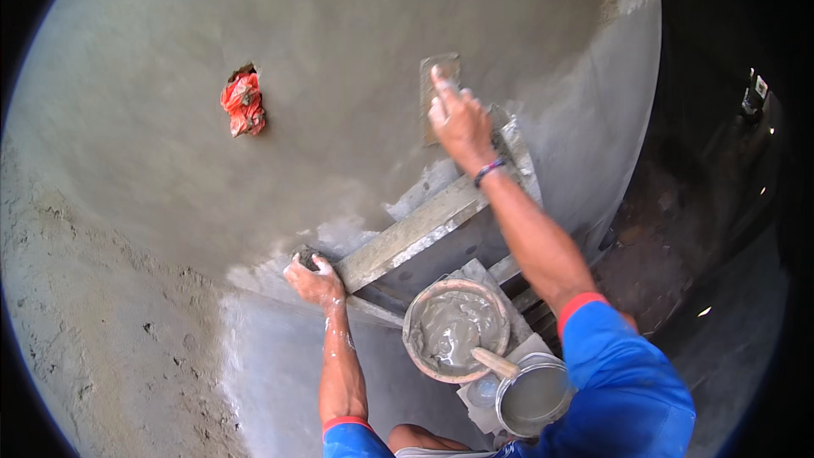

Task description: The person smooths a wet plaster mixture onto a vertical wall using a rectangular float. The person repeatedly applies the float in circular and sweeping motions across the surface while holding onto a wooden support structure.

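Note:
My right hand (462, 123) grips a flat plastering trowel (430, 123) that lies against the grey, smoothly plastered wall (339, 51). My left hand (315, 287) is closed on a small dark grey lump (305, 253), perhaps a sponge or mortar, beside the lower end of a cement-stained wooden beam (407, 229). To the left on the wall, a crumpled red plastic bag (243, 102) is stuffed into a small dark opening.
Below the beam stand a round tub (441, 331) of wet grey mix with a wooden handle (496, 362) across its rim, and a bucket (538, 399) of grey liquid, on boards. Rough plaster (119, 288) covers the left side; a dark space (695, 203) lies right.

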`<control>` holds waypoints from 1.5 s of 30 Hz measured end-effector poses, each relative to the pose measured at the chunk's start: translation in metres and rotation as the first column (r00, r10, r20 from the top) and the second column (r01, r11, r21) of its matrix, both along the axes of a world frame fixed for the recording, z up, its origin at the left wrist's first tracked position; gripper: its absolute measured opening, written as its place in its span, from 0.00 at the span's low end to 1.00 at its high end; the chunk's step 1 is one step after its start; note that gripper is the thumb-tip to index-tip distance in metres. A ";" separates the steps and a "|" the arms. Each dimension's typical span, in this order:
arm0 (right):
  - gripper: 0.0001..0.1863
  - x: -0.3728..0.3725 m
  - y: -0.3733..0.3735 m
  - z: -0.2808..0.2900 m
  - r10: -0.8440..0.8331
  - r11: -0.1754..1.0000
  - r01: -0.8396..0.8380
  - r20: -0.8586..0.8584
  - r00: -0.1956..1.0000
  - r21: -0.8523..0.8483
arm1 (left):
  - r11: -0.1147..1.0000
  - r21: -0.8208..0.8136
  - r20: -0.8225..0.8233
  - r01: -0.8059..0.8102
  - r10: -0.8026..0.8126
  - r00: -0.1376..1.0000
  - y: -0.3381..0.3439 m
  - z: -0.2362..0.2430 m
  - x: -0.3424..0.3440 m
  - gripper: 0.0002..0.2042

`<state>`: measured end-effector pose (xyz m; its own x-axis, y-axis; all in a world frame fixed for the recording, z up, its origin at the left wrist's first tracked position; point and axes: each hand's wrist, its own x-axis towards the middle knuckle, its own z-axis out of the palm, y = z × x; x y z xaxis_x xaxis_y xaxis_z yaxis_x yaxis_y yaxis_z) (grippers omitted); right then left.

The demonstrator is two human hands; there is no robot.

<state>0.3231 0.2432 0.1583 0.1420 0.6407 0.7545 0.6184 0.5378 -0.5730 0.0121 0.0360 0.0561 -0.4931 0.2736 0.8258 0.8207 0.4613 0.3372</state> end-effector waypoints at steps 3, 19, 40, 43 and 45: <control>0.33 0.010 0.003 0.003 -0.015 0.999 0.011 -0.105 0.994 -0.039 | 1.000 -0.007 -0.053 -0.013 0.013 0.999 0.000 -0.002 -0.007 0.20; 0.33 0.003 0.024 0.007 -0.070 0.996 0.078 -0.221 0.973 0.030 | 0.999 0.041 -0.033 0.034 -0.033 0.999 0.006 0.003 0.002 0.20; 0.33 -0.064 -0.023 0.048 0.134 0.941 -0.159 0.103 0.986 0.299 | 0.999 0.027 -0.092 0.031 -0.028 0.995 -0.004 -0.004 -0.011 0.20; 0.33 -0.019 -0.005 0.070 0.086 0.995 -0.078 -0.138 0.987 0.057 | 1.000 0.006 -0.054 0.030 -0.030 0.998 0.001 -0.004 -0.005 0.20; 0.34 -0.005 0.001 0.048 0.039 0.984 -0.106 -0.406 0.913 -0.145 | 1.000 0.001 -0.049 0.016 -0.016 0.999 0.001 -0.004 -0.006 0.21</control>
